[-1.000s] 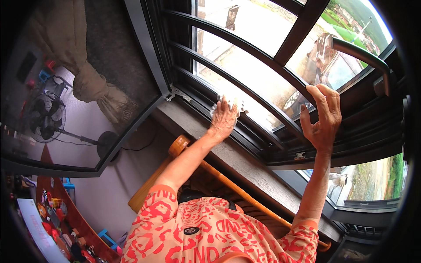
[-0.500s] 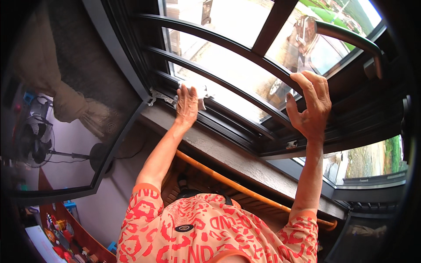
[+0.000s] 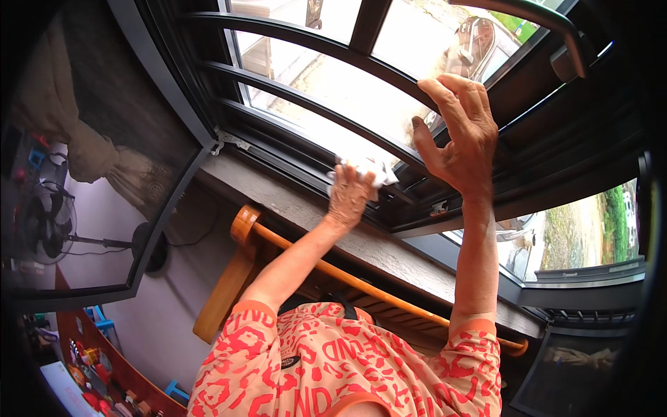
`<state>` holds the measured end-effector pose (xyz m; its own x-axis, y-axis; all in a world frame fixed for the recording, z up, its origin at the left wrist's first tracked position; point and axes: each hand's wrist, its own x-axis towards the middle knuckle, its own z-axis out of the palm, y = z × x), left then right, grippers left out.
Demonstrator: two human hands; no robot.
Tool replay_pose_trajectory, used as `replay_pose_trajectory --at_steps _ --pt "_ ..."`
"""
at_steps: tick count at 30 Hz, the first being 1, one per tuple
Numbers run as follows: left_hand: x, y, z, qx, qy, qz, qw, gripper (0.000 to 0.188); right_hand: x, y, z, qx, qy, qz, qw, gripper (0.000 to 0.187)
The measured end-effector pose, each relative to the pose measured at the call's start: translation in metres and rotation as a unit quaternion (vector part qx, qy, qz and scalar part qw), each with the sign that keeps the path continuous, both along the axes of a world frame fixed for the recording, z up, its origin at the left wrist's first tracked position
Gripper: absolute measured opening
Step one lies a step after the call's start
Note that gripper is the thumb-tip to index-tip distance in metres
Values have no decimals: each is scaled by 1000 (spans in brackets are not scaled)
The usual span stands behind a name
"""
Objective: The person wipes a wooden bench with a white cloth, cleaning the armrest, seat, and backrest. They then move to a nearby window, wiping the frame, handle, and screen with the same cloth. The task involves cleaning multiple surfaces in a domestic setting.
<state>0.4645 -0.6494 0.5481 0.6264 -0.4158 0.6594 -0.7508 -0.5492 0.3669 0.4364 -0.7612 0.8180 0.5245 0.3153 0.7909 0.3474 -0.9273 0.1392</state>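
My left hand (image 3: pixel 349 197) presses a crumpled white cloth (image 3: pixel 375 171) against the lower rail of the dark window frame (image 3: pixel 292 158). Its fingers lie over the cloth and hide part of it; the hand is slightly blurred. Higher up on the right, my right hand (image 3: pixel 462 135) curls its fingers over a dark curved window bar (image 3: pixel 292 31), with the thumb below the bar. A second bar (image 3: pixel 306 99) runs across the pane between the two hands.
A metal window handle (image 3: pixel 570 42) is at the upper right. Below the frame runs a rough sill (image 3: pixel 278 198), with a wooden bench rail (image 3: pixel 361 281) in front. An opened glass panel (image 3: pixel 104 229) stands at left, a fan (image 3: pixel 52 222) showing in it.
My left hand and the cloth have slid right along the lower rail, toward my right hand. My right hand keeps its hold on the bar. The whole view has shifted a little.
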Motion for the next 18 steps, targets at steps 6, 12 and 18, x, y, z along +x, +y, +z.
replay_pose_trajectory --at_steps 6,12,18 --pt "-55 -55 32 -89 -86 22 992 58 1 -5 -3 -10 -6 25 1000 39" --pt "-52 -56 7 -91 -17 1 996 60 -1 -3 1 -17 5 48 999 42" --pt "-23 -28 -7 -155 8 4 988 63 -3 -2 3 -22 33 50 998 46"
